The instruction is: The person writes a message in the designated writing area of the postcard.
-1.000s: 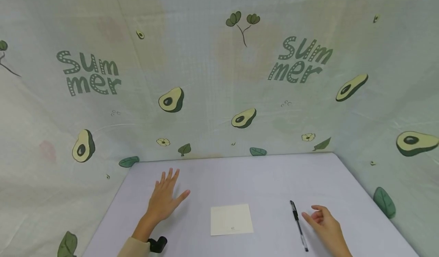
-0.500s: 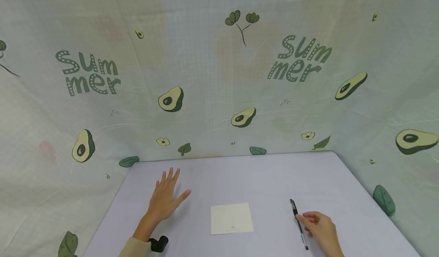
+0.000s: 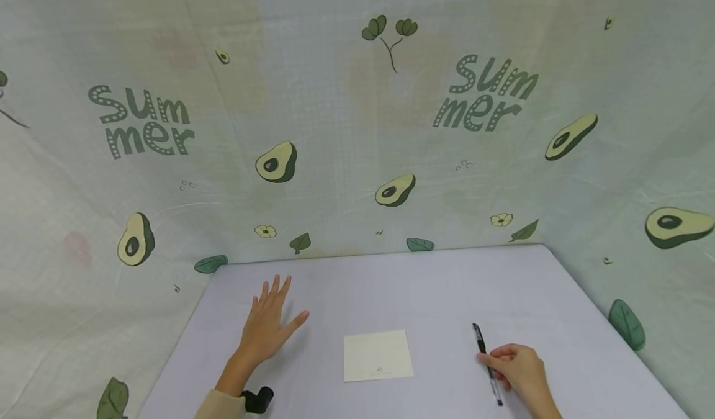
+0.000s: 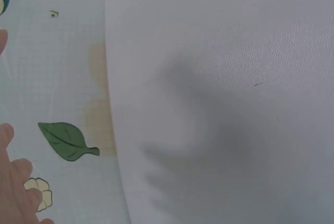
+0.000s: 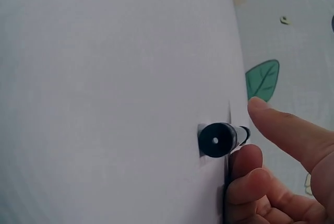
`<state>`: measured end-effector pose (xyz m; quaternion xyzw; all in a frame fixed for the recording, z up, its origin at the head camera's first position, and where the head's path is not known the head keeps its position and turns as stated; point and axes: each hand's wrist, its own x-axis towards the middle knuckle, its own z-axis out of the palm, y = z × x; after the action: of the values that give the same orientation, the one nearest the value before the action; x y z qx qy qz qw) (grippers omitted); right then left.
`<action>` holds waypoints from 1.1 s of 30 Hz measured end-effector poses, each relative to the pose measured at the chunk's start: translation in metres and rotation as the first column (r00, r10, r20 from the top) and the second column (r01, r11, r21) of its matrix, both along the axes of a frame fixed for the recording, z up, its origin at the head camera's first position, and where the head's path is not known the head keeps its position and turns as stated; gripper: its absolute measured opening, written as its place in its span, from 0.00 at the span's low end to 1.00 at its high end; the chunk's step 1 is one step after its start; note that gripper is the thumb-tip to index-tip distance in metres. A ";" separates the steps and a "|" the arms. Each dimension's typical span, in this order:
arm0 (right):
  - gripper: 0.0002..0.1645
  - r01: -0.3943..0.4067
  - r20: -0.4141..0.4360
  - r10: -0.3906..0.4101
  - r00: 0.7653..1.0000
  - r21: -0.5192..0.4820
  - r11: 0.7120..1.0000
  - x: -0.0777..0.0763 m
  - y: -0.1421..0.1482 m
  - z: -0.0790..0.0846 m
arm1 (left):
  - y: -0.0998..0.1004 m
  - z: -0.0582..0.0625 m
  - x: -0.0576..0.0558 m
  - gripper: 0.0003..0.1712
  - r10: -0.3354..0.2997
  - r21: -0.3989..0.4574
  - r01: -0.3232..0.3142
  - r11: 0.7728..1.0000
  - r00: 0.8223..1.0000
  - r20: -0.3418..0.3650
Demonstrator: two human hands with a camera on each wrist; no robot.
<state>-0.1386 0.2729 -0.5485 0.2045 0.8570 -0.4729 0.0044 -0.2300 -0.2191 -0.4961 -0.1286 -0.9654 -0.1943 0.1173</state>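
The pen [image 3: 481, 343], black and clear, lay slantwise on the table [image 3: 441, 295], its upper end toward eleven o'clock and its lower end toward five. In the right wrist view its round black end, a pale dot at the centre, faced the camera.

The right hand [image 3: 519, 369] came at the pen from about three o'clock. Its thumb reached across the barrel in the head view, and its other fingers were bent close by on the near side. The right wrist view showed what looked like a gap between thumb and barrel, so I cannot tell whether the hand was pinching the pen or only bracketing it.

At nine o'clock from the pen, well apart, lay a cream card [image 3: 378, 352] with a small mark near its six o'clock edge. Farther out, past the card's nine o'clock side, the left hand [image 3: 265, 329] was spread, holding nothing, fingers toward twelve and thumb toward two. Whether its palm met the table could not be told. A black device [image 3: 257, 400] showed at that wrist, beside a beige sleeve [image 3: 220, 405].

Beyond the table toward twelve hung a pale cloth [image 3: 335, 96] printed with avocados, leaves and the word "summer".
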 end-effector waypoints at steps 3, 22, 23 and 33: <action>0.21 -0.006 -0.003 0.006 1.000 0.003 1.000 -0.001 -0.002 0.000 | -0.001 -0.001 0.001 0.53 0.002 0.001 -0.002 1.000 1.000 -0.002; 0.11 -0.048 0.012 0.048 0.999 0.064 0.997 0.000 -0.008 0.000 | -0.003 -0.008 0.000 0.54 0.008 -0.001 -0.008 1.000 1.000 -0.005; 0.11 -0.048 0.014 0.047 0.999 0.065 0.997 -0.001 -0.008 0.000 | -0.003 -0.009 -0.001 0.54 0.008 -0.004 -0.008 1.000 1.000 -0.005; 0.11 -0.079 -0.023 0.081 0.996 0.075 0.994 -0.003 -0.006 0.002 | -0.002 -0.006 -0.001 0.53 0.003 -0.004 -0.003 1.000 1.000 -0.022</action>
<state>-0.1413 0.2671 -0.5467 0.1636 0.8816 -0.4428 0.0045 -0.2315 -0.2208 -0.5023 -0.1296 -0.9646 -0.1907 0.1282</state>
